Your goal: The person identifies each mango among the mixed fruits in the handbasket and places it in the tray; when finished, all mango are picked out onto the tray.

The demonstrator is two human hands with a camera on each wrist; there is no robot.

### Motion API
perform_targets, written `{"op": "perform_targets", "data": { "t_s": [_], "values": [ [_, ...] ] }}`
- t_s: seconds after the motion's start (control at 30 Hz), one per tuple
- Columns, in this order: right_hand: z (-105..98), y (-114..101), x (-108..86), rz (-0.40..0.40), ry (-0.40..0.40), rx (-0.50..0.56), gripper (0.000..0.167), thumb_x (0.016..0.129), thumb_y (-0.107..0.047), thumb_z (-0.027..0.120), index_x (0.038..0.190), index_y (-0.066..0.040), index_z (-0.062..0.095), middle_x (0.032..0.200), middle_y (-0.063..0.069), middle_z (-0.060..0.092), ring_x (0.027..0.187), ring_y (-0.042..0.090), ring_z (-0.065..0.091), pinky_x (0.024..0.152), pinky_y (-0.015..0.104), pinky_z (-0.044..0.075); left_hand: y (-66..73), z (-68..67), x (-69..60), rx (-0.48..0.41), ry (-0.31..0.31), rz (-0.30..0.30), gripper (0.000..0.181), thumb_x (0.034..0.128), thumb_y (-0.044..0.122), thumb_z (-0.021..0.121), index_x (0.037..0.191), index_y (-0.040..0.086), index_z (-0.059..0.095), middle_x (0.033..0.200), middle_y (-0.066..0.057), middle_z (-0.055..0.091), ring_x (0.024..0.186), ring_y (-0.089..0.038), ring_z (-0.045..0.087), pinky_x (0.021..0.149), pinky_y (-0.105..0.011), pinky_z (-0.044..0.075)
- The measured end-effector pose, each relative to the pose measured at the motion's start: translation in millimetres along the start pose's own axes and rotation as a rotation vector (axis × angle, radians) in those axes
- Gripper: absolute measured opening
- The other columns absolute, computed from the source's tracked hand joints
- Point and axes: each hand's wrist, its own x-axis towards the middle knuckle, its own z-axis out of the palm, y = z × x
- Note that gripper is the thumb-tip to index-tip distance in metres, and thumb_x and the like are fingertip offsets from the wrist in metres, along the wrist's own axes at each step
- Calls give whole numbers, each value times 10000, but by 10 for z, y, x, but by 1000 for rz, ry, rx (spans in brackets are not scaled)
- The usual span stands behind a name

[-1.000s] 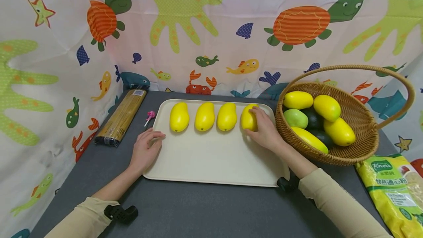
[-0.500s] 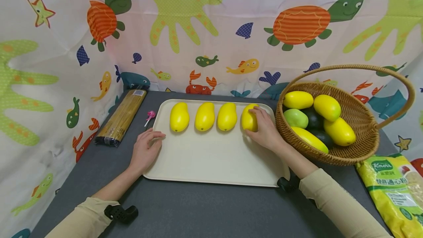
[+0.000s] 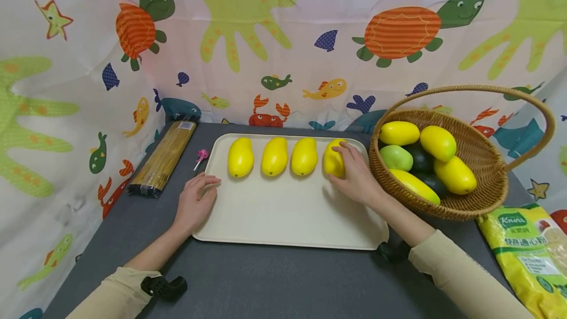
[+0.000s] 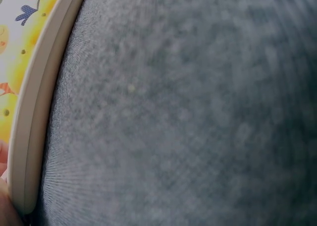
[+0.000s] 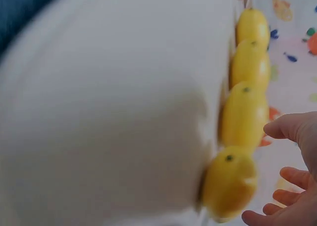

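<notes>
Several yellow mangoes stand in a row along the back of the cream tray (image 3: 283, 210). The rightmost mango (image 3: 332, 160) lies beside my right hand (image 3: 358, 176). In the right wrist view, that same mango (image 5: 230, 184) shows a gap to the right hand (image 5: 297, 171), whose thumb and fingers are spread apart. To the left are the third mango (image 3: 303, 156), the second (image 3: 274, 156) and the leftmost mango (image 3: 240, 157). My left hand (image 3: 197, 201) rests at the tray's left edge with relaxed fingers. Only bits of its fingers show in the left wrist view, by the tray rim (image 4: 37, 112).
At right, a wicker basket (image 3: 491, 196) holds yellow mangoes, a green fruit (image 3: 395, 158) and dark fruits. A yellow Knorr bag (image 3: 527, 255) lies before it. Packaged spaghetti (image 3: 164, 159) and a pink lollipop (image 3: 202, 154) lie left of the tray. A patterned curtain (image 3: 274, 38) hangs behind.
The right hand's fingers have loosened slightly and its forearm has shifted a little right. The left hand and the mangoes stay in place. The head view has shifted slightly.
</notes>
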Motion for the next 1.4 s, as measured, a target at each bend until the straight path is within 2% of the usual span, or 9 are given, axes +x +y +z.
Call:
{"op": "perform_targets", "data": {
  "t_s": [0.2,0.33,0.43,0.53,0.67,0.8,0.93,1.13,1.4],
  "values": [
    [-288,-233,-164,-153,92,6,568,842,-120,753,1332,11,496,1437,194,423,1297,343,421,1019,513,412,-12,4,-17,10,-2,35,244,904,29,596,1129,25,693,1244,-145,617,1365,-314,352,1105,-556,215],
    [-542,-303,-256,-231,150,16,398,848,-56,733,1220,-10,601,1303,150,560,1102,281,566,858,459,533,-22,8,-12,20,7,60,239,898,21,602,1115,31,701,1213,-141,635,1358,-317,362,1101,-552,224],
    [-774,-287,-288,-245,170,-51,245,860,-54,712,1101,-44,673,1136,99,655,936,236,617,759,423,561,-25,9,-8,19,8,52,236,898,23,600,1109,37,705,1203,-141,640,1359,-318,362,1098,-556,226],
    [-1049,-228,-278,-204,142,-141,161,873,-93,696,1030,-62,703,1018,81,691,854,242,641,711,425,557,-27,11,-9,17,8,25,249,903,37,594,1130,36,695,1224,-144,630,1364,-310,359,1102,-550,225],
    [-1415,-101,-202,-54,-7,-208,226,898,-166,683,1081,-33,688,1065,162,684,928,321,658,761,486,541,-27,11,-10,26,10,0,286,906,53,598,1184,35,664,1258,-147,613,1368,-295,358,1104,-534,238],
    [-1637,101,-45,62,-142,-264,334,913,-206,669,1153,25,647,1106,236,655,966,374,624,799,528,504,-21,9,-3,41,4,5,316,910,55,599,1224,34,635,1284,-154,595,1369,-305,353,1095,-545,249],
    [-1704,325,159,125,-212,-299,390,917,-204,655,1192,65,596,1142,283,615,986,407,584,828,551,476,-23,13,8,50,0,15,325,906,49,596,1229,30,628,1295,-162,585,1365,-316,351,1094,-550,243],
    [-1584,594,424,172,-239,-323,489,881,-242,690,1207,102,567,1187,316,582,1061,456,526,900,593,426,-37,4,7,47,7,36,320,903,40,599,1221,26,633,1279,-164,597,1358,-324,361,1091,-551,246],
    [-1401,628,510,226,-254,-302,606,833,-268,714,1272,91,500,1255,326,493,1151,470,421,961,620,366,-40,14,11,44,18,61,304,891,25,607,1192,25,648,1264,-173,608,1350,-330,369,1091,-550,240]
  ]
}}
